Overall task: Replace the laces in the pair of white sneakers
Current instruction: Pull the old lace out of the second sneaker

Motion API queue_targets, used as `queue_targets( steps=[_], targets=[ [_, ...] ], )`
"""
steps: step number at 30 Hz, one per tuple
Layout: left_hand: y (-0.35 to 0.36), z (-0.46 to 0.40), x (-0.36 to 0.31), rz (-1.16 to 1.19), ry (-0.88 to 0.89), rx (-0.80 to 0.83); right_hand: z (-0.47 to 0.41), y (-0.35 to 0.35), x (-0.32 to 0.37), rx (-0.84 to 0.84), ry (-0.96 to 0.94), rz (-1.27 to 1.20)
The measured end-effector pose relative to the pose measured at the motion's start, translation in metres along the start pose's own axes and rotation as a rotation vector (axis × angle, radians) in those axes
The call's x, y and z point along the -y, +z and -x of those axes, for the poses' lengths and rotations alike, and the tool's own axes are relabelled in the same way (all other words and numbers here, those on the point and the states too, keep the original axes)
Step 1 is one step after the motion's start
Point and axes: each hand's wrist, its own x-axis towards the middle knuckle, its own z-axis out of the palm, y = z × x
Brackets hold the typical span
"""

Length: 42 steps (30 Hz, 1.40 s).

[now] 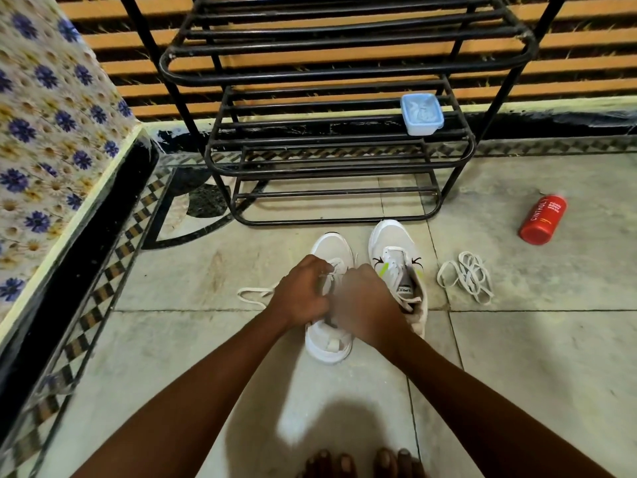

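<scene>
— Bare toes (358,460) at the bottom edge, cut off by the frame. What lies past them?

— Both forearms reach out over the pale stone floor tiles (534,374) to the left white sneaker (329,343). The left hand (303,291) curls its fingers around that shoe's white lace (253,293), which trails out to the left on the floor. The right hand (365,305) is blurred; its fingers bend down over the shoe's opening, but I cannot tell what they pinch.

— And the other shoe?

— The right white sneaker (396,250) stands just beside it, partly hidden by the right hand, its tongue label too small to read. A loose white lace bundle (465,276) lies to its right.

— Further off?

— A red plastic bottle (543,219) lies on its side, reading "CINTHOL". Behind the shoes stands a black metal shoe rack (344,150) holding a pale blue lidded plastic box (422,113). A flower-patterned cloth (44,132) fills the left.
</scene>
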Motion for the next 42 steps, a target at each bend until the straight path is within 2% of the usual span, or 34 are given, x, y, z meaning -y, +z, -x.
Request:
queue_targets(
  steps=[8, 15, 17, 20, 24, 26, 28, 30, 33, 35, 38, 40, 42],
  targets=[
    [-0.001, -0.014, -0.009, -0.209, 0.065, -0.061, 0.002, 0.015, 0.003, -0.005, 0.053, -0.038],
    [0.001, -0.024, -0.024, -0.552, 0.190, 0.030, 0.001, 0.021, -0.002, -0.013, 0.074, -0.019],
    [0.003, -0.021, -0.020, -0.468, 0.168, -0.020, 0.002, 0.023, -0.002, -0.021, 0.072, 0.015],
    [0.003, -0.015, -0.012, -0.193, 0.042, -0.232, 0.004, 0.025, -0.002, -0.055, 0.089, 0.013],
    [-0.003, -0.021, -0.013, 0.281, -0.361, -0.454, 0.006, 0.027, 0.001, -0.066, 0.097, 0.003],
    [-0.003, -0.023, -0.011, 0.452, -0.359, -0.425, 0.005, 0.031, 0.000, -0.047, 0.099, 0.029],
    [-0.002, -0.021, -0.014, 0.493, -0.232, -0.346, 0.004, 0.033, -0.002, -0.020, 0.096, 0.079],
    [-0.004, -0.017, -0.014, 0.410, -0.099, -0.280, 0.002, 0.035, -0.002, 0.001, 0.099, 0.093],
    [-0.007, -0.020, -0.008, -0.039, 0.058, -0.170, 0.002, 0.037, -0.001, 0.017, 0.130, 0.106],
    [-0.009, -0.024, -0.009, -0.246, 0.094, -0.114, 0.003, 0.037, 0.001, 0.023, 0.156, 0.112],
    [-0.012, -0.028, -0.009, -0.380, 0.062, -0.124, 0.007, 0.037, 0.003, 0.024, 0.197, 0.125],
    [-0.015, -0.032, -0.004, -0.244, -0.067, -0.163, 0.009, 0.039, 0.003, 0.029, 0.200, 0.133],
    [-0.020, -0.035, -0.012, 0.329, -0.274, -0.265, 0.008, 0.042, 0.001, 0.037, 0.198, 0.142]
  ],
)
